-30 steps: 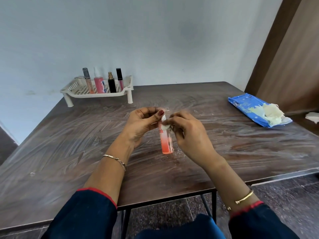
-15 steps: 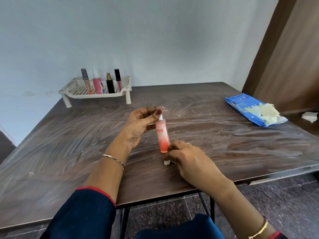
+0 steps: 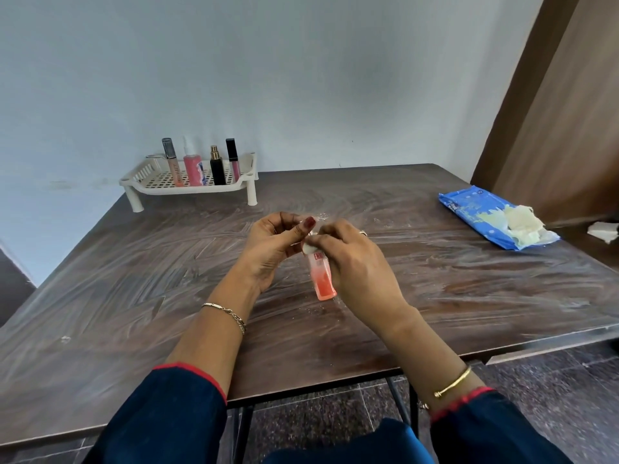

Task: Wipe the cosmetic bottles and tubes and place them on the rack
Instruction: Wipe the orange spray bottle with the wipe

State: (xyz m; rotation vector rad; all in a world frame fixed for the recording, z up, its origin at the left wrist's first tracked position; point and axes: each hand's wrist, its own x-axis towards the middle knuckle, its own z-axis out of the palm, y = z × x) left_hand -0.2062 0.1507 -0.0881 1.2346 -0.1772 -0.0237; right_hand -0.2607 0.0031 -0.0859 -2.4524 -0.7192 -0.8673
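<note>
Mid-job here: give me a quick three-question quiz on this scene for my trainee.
1. True or false: the rack holds four standing cosmetics.
2. Where on the orange bottle does the right hand hold the wipe? A near the top; B at the base; C off the bottle.
3. Fill in: the blue wipes pack lies on the table's ____ side.
Key: 1 true; 2 A; 3 right.

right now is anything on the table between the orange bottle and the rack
Nothing visible does: only bare tabletop lies between the orange bottle and the rack, whose left part is free.
</note>
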